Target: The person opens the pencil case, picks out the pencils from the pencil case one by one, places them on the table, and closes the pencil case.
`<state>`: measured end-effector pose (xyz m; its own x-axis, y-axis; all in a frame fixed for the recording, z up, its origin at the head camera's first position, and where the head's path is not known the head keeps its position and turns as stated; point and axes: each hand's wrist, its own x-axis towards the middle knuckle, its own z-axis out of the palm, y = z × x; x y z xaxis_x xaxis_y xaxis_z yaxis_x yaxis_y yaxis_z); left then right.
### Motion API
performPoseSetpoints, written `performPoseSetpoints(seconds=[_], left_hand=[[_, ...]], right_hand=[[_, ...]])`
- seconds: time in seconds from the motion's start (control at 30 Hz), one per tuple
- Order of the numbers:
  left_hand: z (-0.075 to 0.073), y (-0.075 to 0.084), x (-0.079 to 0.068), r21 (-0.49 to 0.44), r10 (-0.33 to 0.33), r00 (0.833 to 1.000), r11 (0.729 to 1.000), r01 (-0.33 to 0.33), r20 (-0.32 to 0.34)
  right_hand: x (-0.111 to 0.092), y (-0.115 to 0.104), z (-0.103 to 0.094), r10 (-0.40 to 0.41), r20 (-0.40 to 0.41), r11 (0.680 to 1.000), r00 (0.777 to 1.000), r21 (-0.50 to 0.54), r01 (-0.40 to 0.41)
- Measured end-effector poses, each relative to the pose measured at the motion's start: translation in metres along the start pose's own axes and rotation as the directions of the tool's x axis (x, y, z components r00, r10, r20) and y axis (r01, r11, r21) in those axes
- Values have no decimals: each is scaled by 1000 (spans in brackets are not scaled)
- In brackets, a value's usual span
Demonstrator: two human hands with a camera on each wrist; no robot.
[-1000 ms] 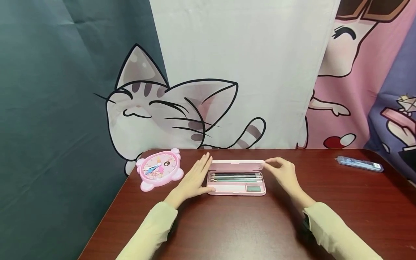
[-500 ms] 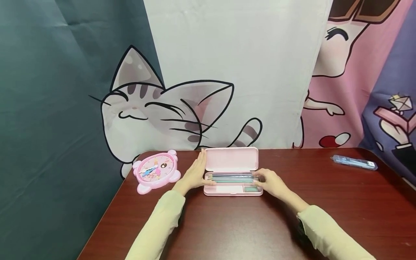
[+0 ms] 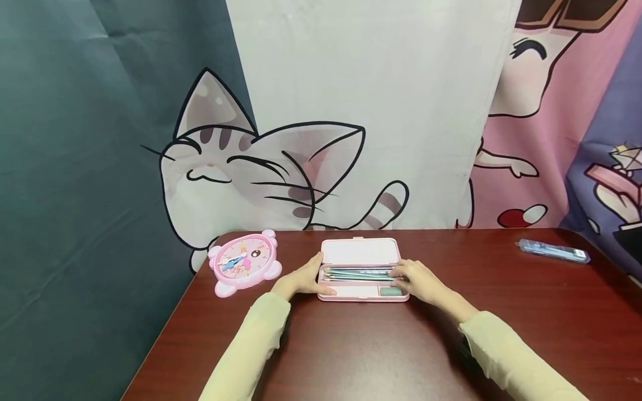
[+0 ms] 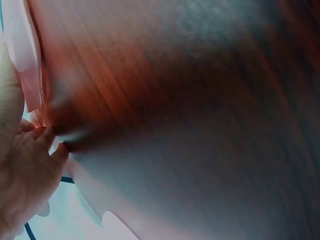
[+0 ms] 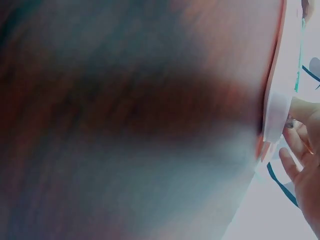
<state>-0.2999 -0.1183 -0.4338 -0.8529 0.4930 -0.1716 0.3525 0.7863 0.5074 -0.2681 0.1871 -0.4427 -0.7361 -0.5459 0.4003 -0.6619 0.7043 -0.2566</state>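
A pink pencil case (image 3: 359,252) lies on the table with its lid tipped back. Several pencils (image 3: 356,273) fill its rear compartment; a green block (image 3: 390,291) sits at the front right. My left hand (image 3: 304,277) holds the case's left end, thumb over the front corner and fingers along the outer side. At the other end, my right hand (image 3: 423,281) reaches over the rim and pinches the pencils' right ends. In the right wrist view a pencil's end (image 5: 290,123) shows between thumb and fingers beside the case wall (image 5: 277,110). How many pencils it grips I cannot tell.
A pink toy clock (image 3: 246,260) with rounded ears and feet lies to the left of the case. Toward the back right of the brown table (image 3: 371,351) is a flat blue packet (image 3: 554,252). A cartoon-printed curtain (image 3: 426,111) hangs behind the table.
The lid swung back fully open. My right hand left the lid and moved in to the pencils' right ends, and some pencils now lie askew. My left fingers lowered at the left end.
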Motion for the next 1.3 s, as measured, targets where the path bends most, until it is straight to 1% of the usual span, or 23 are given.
performPoseSetpoints(seconds=[0.07, 0.13, 0.23, 0.3, 0.37, 0.47, 0.63, 0.73, 0.83, 0.93, 1.0, 1.13, 1.23, 1.3], left_hand=[[-2, 2, 1, 9, -5, 1000, 1000, 5, -3], [-3, 4, 2, 12, -8, 1000, 1000, 8, -6], [-4, 5, 4, 11, 1, 1000, 1000, -1, -12], [-3, 6, 5, -2, 0, 1000, 1000, 0, -10], [-3, 6, 7, -10, 3, 1000, 1000, -4, -16], [-3, 6, 8, -43, -12, 1000, 999, 11, -21], [-5, 5, 7, -33, -21, 999, 999, 20, -30], [-6, 2, 7, -13, -5, 999, 1000, 5, -41], [-7, 1, 5, -10, -9, 999, 1000, 9, -45], [-8, 1, 3, -15, -7, 999, 1000, 6, -44], [-8, 1, 2, -18, -10, 999, 1000, 9, -37], [-5, 2, 0, -29, -11, 999, 1000, 10, -31], [-1, 5, -1, -31, -7, 1000, 1000, 6, -27], [2, 7, -2, -36, -4, 1000, 999, 3, -20]], right_hand=[[1, 1, 0, 6, -36, 999, 999, 46, -5], [2, 2, 0, 5, -93, 996, 996, 94, 4], [3, 5, 0, 8, -182, 989, 983, 146, 19], [3, 7, -3, 18, -224, 986, 974, 165, 20], [2, 10, -8, 38, -246, 985, 969, 173, 5], [-2, 17, -18, 67, -264, 984, 962, 180, -19], [-13, 31, -42, 68, -306, 989, 950, 145, -24], [-24, 43, -56, 63, -321, 992, 945, 124, -24], [-36, 56, -69, 58, -328, 995, 943, 101, -25], [-49, 68, -80, 76, -335, 995, 939, 87, -50], [-58, 76, -85, 105, -336, 993, 936, 82, -82], [-77, 91, -89, 179, -305, 984, 936, 74, -164], [-92, 103, -87, 221, -277, 975, 935, 50, -216], [-101, 110, -84, 236, -268, 971, 934, 31, -237]])
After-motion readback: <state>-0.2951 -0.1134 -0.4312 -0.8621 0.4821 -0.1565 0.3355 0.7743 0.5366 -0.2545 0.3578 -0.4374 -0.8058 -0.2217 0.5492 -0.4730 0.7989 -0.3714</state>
